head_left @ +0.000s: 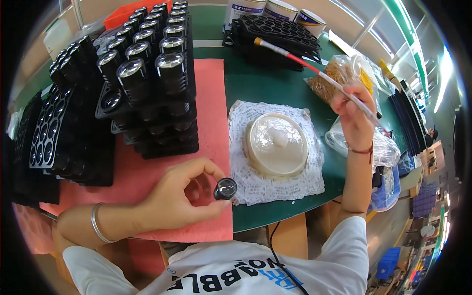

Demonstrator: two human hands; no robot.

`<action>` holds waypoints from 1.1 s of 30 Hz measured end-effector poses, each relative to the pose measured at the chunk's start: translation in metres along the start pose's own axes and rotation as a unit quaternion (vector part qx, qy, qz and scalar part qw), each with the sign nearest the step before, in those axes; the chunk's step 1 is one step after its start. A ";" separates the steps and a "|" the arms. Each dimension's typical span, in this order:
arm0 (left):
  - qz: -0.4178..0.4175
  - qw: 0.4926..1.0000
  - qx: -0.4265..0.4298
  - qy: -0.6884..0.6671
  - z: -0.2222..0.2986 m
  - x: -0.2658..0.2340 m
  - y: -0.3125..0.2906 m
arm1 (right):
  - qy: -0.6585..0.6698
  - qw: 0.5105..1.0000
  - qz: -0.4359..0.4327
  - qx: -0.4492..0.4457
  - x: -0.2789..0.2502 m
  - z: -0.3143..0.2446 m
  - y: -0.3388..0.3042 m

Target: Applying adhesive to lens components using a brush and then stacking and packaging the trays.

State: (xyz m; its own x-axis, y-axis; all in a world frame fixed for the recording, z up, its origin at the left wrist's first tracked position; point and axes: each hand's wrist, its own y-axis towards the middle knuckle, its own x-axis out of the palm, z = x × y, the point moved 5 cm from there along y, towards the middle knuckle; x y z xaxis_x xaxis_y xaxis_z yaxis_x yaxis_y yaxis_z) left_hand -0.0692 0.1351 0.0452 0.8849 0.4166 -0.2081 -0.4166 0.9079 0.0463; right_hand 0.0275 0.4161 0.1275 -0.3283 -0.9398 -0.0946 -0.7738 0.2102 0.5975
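Observation:
Between the thumb and fingers of my left hand [184, 194] is a short black lens barrel [225, 189] with shiny glass facing up, held over the edge of the pink mat. Raised on the right, my right hand [355, 115] grips a long thin brush [305, 64] with a red and white handle, slanting from upper left to lower right. A round cream dish [251, 142] with a glossy pale substance in it sits between the hands, on a printed white cloth or paper [309, 184]. Neither hand touches the dish.
Stacked black trays [162, 140] holding several lens barrels stand on the pink mat [211, 98] at left, beside more black trays [49, 128]. At the back are tins [280, 10] and black trays [275, 34]. Plastic bags [339, 69] lie on the right of the green table [241, 81].

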 end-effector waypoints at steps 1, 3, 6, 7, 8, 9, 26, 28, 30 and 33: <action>-0.001 1.000 -0.001 -0.002 -0.001 -0.001 0.000 | -0.001 1.000 0.000 0.002 0.004 -0.001 -0.003; 0.005 0.998 -0.020 -0.055 -0.006 -0.001 0.000 | -0.139 0.980 0.111 -0.092 0.001 -0.015 -0.015; 0.014 0.997 -0.024 -0.068 -0.007 0.000 0.002 | -0.219 0.944 0.063 -0.240 0.010 -0.034 -0.027; 0.015 0.997 -0.025 -0.071 -0.005 -0.002 0.002 | -0.204 0.946 0.058 -0.247 0.014 -0.035 -0.028; 0.000 0.995 -0.053 -0.082 -0.004 -0.002 0.002 | -0.204 0.946 0.056 -0.244 0.017 -0.035 -0.029; -0.016 0.992 -0.080 -0.093 -0.004 -0.002 0.001 | -0.234 0.937 0.049 -0.256 0.022 -0.037 -0.031; 0.083 0.984 -0.057 -0.149 -0.008 -0.009 0.001 | -0.052 0.987 0.107 -0.104 0.012 -0.016 -0.016; 0.097 0.983 -0.053 -0.148 -0.005 -0.010 -0.001 | 0.029 0.979 0.194 -0.059 -0.001 -0.008 -0.013; 0.100 0.978 -0.073 -0.169 -0.003 -0.011 -0.002 | 0.066 0.970 0.230 -0.034 -0.008 -0.005 -0.012; 0.093 0.968 -0.114 -0.203 -0.004 -0.012 -0.004 | 0.124 0.958 0.258 0.002 -0.013 0.003 -0.012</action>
State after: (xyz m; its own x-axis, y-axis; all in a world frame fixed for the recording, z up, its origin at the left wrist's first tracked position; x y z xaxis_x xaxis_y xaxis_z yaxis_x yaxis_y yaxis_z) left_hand -0.0787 0.1263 0.0440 0.7798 0.5974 0.1869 -0.5705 0.8012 -0.1808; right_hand 0.0392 0.4270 0.1194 -0.5286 -0.7458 0.4055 -0.5454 0.6644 0.5110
